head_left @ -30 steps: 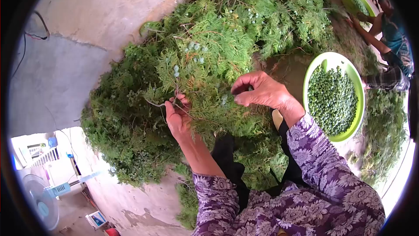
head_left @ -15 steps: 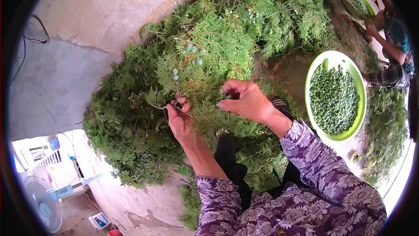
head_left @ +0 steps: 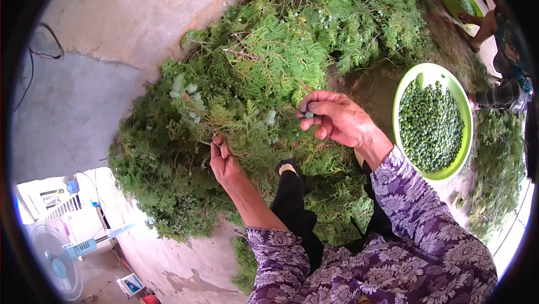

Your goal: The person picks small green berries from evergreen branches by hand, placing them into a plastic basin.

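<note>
My left hand (head_left: 225,164) is closed round the stem of a green leafy branch (head_left: 224,121) that carries pale blue-green berries, blurred by motion. Right of the branch, apart from it, my right hand (head_left: 339,118) pinches a small green berry (head_left: 309,114) between thumb and fingers. Beneath both hands spreads a large heap of cut evergreen branches (head_left: 281,51). A lime-green basin (head_left: 397,121) full of round green berries (head_left: 429,130) stands to the right of my right hand.
At the upper right, another person (head_left: 508,62) sits near a second green basin (head_left: 446,0) of berries. More branches (head_left: 497,163) lie at the far right. A fan (head_left: 56,264) stands at the lower left, and a wall (head_left: 73,107) rises at the left.
My right hand has moved right and up, away from the branch, with a berry in its fingers. The branch in my left hand has shifted left. The other person's arm has moved.
</note>
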